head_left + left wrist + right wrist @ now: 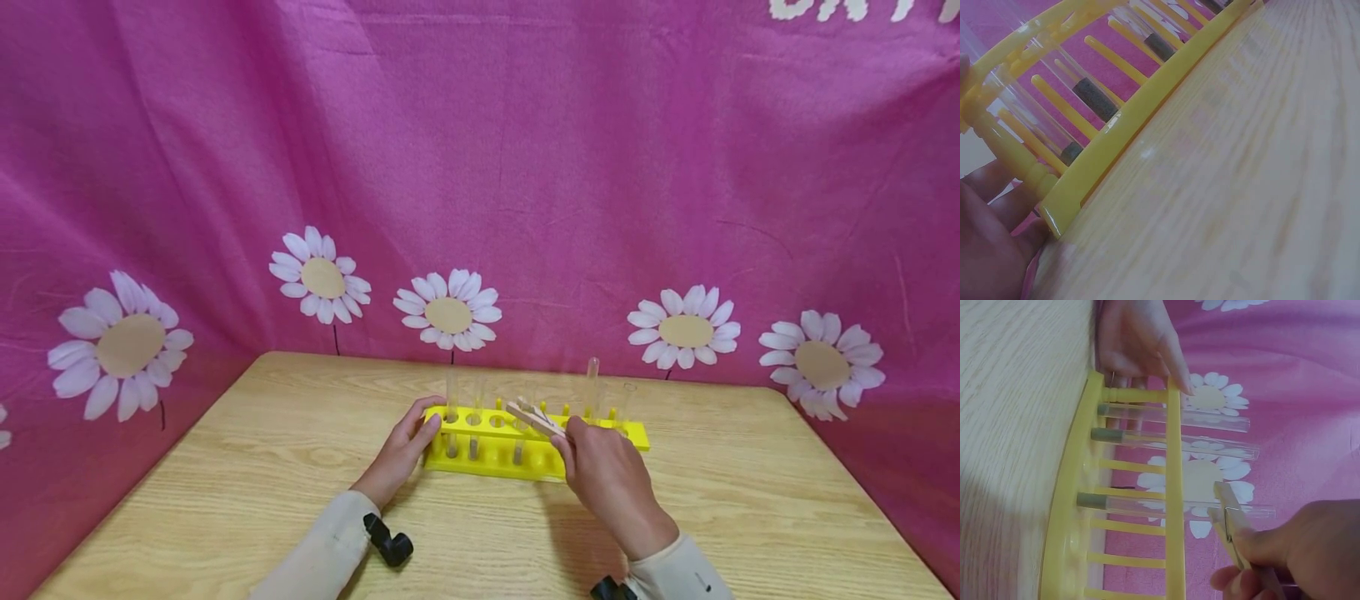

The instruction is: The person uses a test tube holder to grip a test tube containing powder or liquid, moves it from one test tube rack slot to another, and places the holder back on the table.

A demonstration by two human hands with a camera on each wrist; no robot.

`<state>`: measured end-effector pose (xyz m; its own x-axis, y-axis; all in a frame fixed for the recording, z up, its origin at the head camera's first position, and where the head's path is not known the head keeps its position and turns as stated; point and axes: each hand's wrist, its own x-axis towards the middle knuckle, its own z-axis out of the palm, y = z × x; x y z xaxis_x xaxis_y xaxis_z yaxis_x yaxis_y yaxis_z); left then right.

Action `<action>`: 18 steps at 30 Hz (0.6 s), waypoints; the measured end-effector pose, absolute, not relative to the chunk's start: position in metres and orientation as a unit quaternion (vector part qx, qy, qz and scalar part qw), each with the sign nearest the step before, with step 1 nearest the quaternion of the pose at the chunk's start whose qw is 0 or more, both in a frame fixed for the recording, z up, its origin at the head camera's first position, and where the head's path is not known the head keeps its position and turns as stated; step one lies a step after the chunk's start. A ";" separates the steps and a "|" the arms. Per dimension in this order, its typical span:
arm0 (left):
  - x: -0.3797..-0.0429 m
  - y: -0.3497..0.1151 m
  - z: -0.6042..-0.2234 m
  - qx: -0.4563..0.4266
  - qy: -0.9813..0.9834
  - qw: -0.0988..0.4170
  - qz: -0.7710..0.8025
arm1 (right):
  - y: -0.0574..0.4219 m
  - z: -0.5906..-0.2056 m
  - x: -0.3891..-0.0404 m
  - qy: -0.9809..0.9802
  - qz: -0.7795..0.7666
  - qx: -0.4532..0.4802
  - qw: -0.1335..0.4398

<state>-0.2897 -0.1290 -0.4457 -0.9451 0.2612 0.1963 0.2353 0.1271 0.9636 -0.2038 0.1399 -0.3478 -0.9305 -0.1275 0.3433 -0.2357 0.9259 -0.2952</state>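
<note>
A yellow test tube rack (480,468) stands on the table, and my left hand (405,450) grips its left end, thumb on top and fingers behind. My right hand (611,479) pinches a wooden clothespin-type test tube holder (1232,519). Its tips are at the upper part of a glass test tube (1129,503) standing in the rack; whether they clamp it I cannot tell. Dark grey material fills the bottom of that tube. Two more such tubes stand near the left end, one being this test tube (1094,97). Behind my right hand rises a taller clear tube (592,383).
The wooden table (270,450) bears the rack. Thin yellow pegs (1063,106) line the rack's back. A pink curtain (525,183) printed with white daisies hangs behind and at both sides. Black wrist mounts (388,542) sit on both sleeves.
</note>
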 end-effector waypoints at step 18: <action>-0.290 -0.129 -0.446 0.169 0.748 0.008 0.642 | 0.147 -0.342 -0.203 -0.944 0.197 0.098 0.247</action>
<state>-0.2903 -0.1294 -0.4461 -0.9430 0.2622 0.2048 0.2423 0.1193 0.9628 -0.2027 0.1465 -0.3415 -0.8588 -0.0882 0.5047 -0.2828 0.9030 -0.3235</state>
